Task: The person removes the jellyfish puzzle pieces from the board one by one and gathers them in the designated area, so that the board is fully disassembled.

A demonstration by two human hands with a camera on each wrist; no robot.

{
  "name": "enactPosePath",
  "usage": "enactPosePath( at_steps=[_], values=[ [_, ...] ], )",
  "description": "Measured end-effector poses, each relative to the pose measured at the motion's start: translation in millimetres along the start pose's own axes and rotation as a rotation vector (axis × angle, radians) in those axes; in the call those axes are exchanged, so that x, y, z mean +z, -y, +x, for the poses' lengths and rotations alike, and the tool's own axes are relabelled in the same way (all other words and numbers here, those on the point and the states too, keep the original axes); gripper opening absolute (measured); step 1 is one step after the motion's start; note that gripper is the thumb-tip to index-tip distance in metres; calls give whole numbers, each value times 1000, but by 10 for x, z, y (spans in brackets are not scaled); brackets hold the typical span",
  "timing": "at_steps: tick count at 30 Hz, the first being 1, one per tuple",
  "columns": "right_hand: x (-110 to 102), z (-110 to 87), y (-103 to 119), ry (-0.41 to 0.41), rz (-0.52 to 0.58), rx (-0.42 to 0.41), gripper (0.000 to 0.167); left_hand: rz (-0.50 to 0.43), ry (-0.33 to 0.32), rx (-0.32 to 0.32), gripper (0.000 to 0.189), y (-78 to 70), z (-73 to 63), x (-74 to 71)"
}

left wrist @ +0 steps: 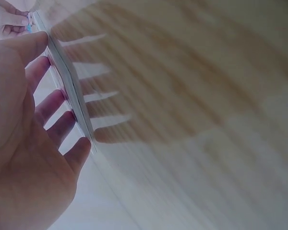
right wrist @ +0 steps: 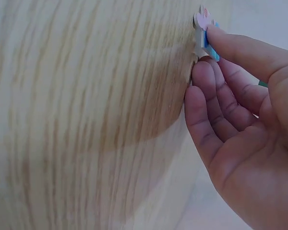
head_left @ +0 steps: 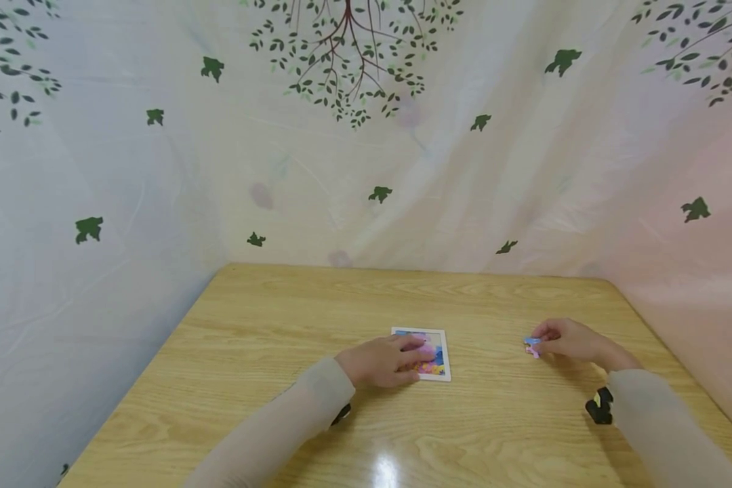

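Observation:
A small jigsaw puzzle (head_left: 439, 356) in a white frame lies flat on the wooden table, its colourful picture partly covered by my left hand (head_left: 381, 359). The left fingers are spread, and in the left wrist view their tips (left wrist: 79, 148) rest along the puzzle's edge (left wrist: 69, 79). Over to the right, my right hand (head_left: 576, 339) pinches a puzzle piece (head_left: 531, 344) in blue and pink between thumb and fingers. Seen from the right wrist, the piece (right wrist: 204, 28) stands tilted at the thumb tip, close over the table, with the other fingers curled below it.
The wooden table (head_left: 268, 318) ends at a pale cloth backdrop (head_left: 317, 176) printed with leaves and branches, which also hangs at both sides. A black wrist device (head_left: 599, 407) sits at the right sleeve.

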State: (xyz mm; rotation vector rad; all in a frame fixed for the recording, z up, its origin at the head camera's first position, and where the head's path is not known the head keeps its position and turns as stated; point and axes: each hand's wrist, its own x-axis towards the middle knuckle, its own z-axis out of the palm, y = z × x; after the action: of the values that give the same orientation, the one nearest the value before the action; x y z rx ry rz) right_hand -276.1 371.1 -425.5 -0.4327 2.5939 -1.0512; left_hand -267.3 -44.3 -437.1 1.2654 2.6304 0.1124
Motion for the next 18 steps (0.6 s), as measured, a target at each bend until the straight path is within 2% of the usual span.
enactPosePath(
  at_steps=[5,10,18],
  values=[
    [14,23,-45,-13,7,25,28,-28,-14,-12,57,8,6,8],
    [19,44,-102,-16,15,41,29,-17,-28,-3,57,8,5,11],
    [17,3,-52,-17,1,63,35,-30,-44,19,55,6,-1,12]
  ],
)
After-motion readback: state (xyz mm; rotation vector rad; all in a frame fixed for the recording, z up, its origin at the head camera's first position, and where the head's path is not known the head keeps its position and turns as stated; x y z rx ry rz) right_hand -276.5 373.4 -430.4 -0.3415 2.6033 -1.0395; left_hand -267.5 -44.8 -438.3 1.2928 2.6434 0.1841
